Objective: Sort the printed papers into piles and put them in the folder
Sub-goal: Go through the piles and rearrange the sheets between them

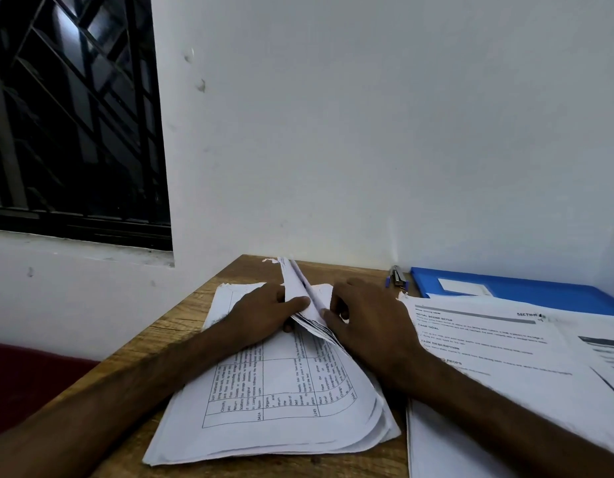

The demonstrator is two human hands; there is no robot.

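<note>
Left hand (264, 310) and right hand (367, 319) pinching raised sheets (295, 282), paper stack (281, 429) beneath (blue folder (526, 292) far right)

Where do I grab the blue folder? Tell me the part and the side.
Probably its bare left edge, reached from the left beside the stapler. The folder lies flat by the wall and loose sheets cover its near edge, so that end alone looks free.
</note>
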